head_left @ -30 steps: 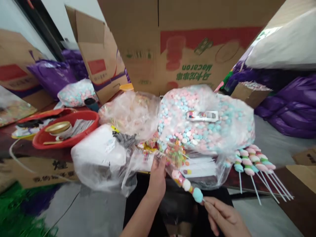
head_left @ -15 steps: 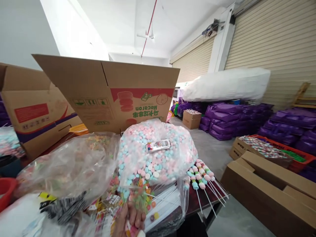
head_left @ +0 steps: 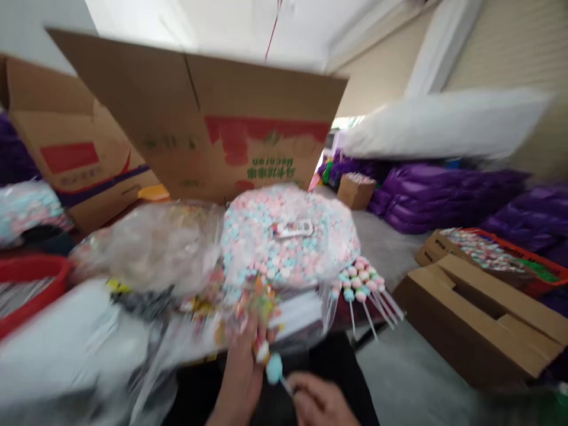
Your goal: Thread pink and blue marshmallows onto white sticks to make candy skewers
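The picture is blurred by head motion. My left hand [head_left: 242, 370] is raised at the bottom centre, its fingers on a clear wrapper with coloured sweets [head_left: 260, 305]. My right hand [head_left: 322, 402] pinches the stick of a candy skewer [head_left: 271, 365] whose blue end piece shows just beside my left hand. Behind them a big clear bag of pink, white and blue candies [head_left: 290, 236] rests on the table. Several finished skewers [head_left: 364, 284] lie at the bag's right, sticks pointing off the table edge.
An open cardboard box [head_left: 208, 118] stands behind the bag. A red basin [head_left: 31, 284] and plastic bags [head_left: 146, 248] lie at left. Flat cardboard boxes [head_left: 479, 319] sit on the floor at right, with purple sacks [head_left: 435, 195] and a red crate of skewers [head_left: 488, 254] beyond.
The view swung up toward the ceiling and has come back down. Both hands show again at the bottom, still with the skewer and wrapper.
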{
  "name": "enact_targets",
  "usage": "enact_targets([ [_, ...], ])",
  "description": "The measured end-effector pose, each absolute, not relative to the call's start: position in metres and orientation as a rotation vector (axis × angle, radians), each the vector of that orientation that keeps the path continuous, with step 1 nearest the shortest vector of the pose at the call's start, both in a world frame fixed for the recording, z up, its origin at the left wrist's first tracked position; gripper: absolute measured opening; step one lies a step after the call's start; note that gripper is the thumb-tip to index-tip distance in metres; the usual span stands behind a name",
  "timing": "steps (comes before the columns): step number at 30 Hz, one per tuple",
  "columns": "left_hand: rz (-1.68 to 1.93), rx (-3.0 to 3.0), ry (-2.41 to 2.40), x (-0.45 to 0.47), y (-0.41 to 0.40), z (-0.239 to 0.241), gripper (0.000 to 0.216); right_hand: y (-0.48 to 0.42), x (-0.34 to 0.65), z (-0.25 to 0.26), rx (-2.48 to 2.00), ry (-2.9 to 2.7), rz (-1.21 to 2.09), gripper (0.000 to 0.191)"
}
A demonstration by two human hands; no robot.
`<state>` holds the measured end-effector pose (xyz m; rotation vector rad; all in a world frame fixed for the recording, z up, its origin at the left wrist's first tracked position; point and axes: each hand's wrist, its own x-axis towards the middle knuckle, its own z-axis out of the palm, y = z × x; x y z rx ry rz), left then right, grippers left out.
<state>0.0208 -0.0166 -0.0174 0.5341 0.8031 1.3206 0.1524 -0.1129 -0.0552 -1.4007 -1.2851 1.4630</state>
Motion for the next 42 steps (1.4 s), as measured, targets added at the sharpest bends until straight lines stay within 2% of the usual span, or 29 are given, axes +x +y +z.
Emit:
enact_targets([
  [1, 1.334, 0.540, 0.781, 0.019, -0.017, -0.012, 0.043, -0.117, 0.152, -0.059, -1.377, -1.271, 1.529, 0.038],
  [4, 1.298, 0.538, 0.741, 0.018, -0.015, -0.016, 0.038, -0.124, 0.151, -0.067, -1.431, -1.148, 1.460, 0.051],
  [7, 1.199, 0.554, 0.716, 0.019, -0.021, -0.033, 0.034, -0.122, 0.150, -0.068, -1.454, -1.080, 1.452, 0.053],
  [13, 1.173, 0.584, 0.587, -0.003, -0.025, -0.032, 0.055, -0.117, 0.149, -0.064, -1.410, -1.090, 1.489, 0.050],
  [21, 1.219, 0.515, 0.646, 0.000, -0.016, -0.034, 0.026, -0.122, 0.150, -0.072, -1.433, -1.253, 1.421, 0.042],
  [28, 1.160, 0.518, 0.605, 0.012, -0.028, -0.045, 0.031, -0.118, 0.149, -0.070, -1.408, -1.042, 1.508, 0.043],
  [33, 1.204, 0.518, 0.510, -0.004, -0.014, -0.031, 0.053, -0.115, 0.149, -0.062, -1.215, -0.855, 1.783, 0.036],
  [36, 1.222, 0.494, 0.544, -0.007, -0.011, -0.025, 0.047, -0.115, 0.147, -0.057, -1.136, -0.791, 1.906, 0.034],
  [39, 1.178, 0.522, 0.574, -0.001, -0.017, -0.027, 0.039, -0.114, 0.143, -0.056, -1.163, -0.742, 1.879, 0.035],
  [42, 1.100, 0.553, 0.608, 0.007, -0.028, -0.034, 0.041, -0.113, 0.140, -0.057, -1.194, -0.713, 1.832, 0.035],
])
